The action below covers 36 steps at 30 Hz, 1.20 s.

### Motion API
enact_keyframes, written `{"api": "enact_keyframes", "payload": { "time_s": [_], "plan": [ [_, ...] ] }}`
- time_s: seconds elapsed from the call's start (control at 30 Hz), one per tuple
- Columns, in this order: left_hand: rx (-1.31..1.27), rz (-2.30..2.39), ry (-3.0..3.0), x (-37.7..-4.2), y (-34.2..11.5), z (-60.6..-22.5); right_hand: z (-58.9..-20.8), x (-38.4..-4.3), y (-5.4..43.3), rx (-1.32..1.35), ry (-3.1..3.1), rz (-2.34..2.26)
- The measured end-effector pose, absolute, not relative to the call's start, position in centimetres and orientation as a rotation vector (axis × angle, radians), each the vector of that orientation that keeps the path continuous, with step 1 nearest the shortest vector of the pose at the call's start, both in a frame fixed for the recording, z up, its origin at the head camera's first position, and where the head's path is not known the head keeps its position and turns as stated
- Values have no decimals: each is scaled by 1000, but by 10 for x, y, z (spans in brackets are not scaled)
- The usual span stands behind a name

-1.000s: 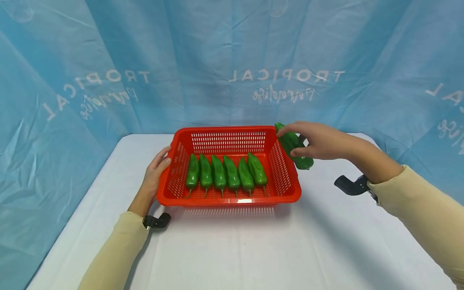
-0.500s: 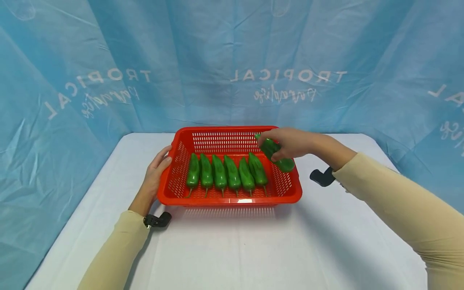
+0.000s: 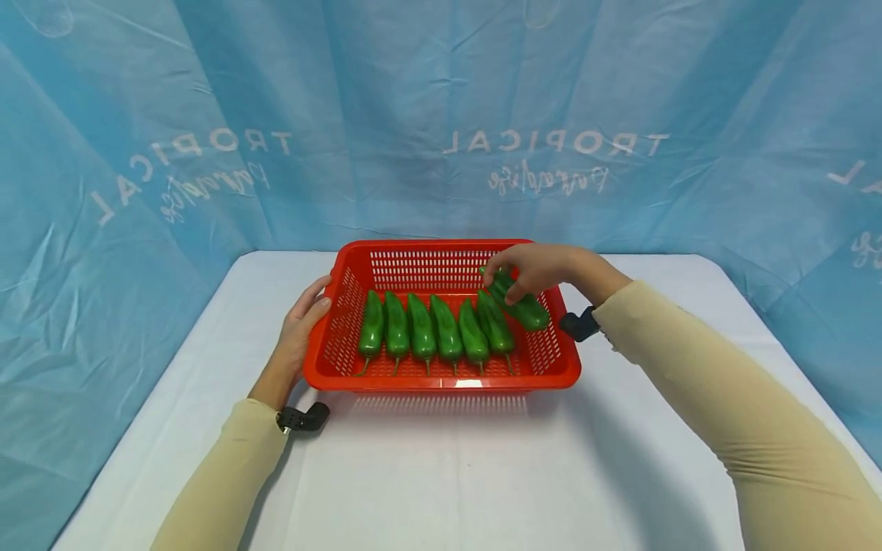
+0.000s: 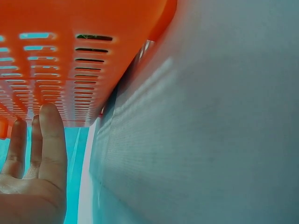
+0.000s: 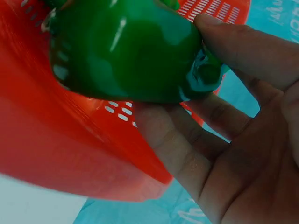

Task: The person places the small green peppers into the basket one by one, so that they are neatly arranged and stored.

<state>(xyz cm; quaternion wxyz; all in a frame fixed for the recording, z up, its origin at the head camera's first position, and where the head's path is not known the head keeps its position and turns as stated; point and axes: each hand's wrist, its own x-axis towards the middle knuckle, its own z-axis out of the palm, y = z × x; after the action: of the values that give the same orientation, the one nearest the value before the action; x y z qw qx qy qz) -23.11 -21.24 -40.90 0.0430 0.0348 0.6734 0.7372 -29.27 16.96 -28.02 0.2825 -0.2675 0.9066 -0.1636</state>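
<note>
Inside the red basket (image 3: 441,380), several long green peppers (image 3: 421,329) lie side by side in a row, stems toward the near side. My right hand (image 3: 540,268) holds another green pepper (image 3: 530,313) at a slant over the basket's right end, beside the row. In the right wrist view, thumb and fingers pinch that pepper (image 5: 126,56); its far end is cut off by the frame. My left hand (image 3: 298,329) rests against the basket's left side. The left wrist view shows its straight fingers (image 4: 52,144) touching the slotted outer wall (image 4: 56,18).
A white cloth covers the table (image 3: 441,474) beneath the basket. Behind and at both sides hangs a blue curtain (image 3: 386,92) with mirrored lettering. Black wrist cameras (image 3: 580,325) sit on both wrists, the right one close to the basket's right rim.
My right hand has carried the pepper leftward from beyond the basket's right rim, then lower into its right end. My left hand has stayed at the left side.
</note>
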Motion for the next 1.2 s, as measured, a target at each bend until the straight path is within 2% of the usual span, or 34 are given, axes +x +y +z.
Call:
{"api": "enact_keyframes", "payload": {
  "time_s": [0.5,1.2],
  "plan": [
    [92,2254,2072,-231,-210,-410,-305,-303,167,-579,2404,-401],
    [102,2267,2065,-232,-210,-413,-312,-303,163,-517,2342,-386]
  ]
}}
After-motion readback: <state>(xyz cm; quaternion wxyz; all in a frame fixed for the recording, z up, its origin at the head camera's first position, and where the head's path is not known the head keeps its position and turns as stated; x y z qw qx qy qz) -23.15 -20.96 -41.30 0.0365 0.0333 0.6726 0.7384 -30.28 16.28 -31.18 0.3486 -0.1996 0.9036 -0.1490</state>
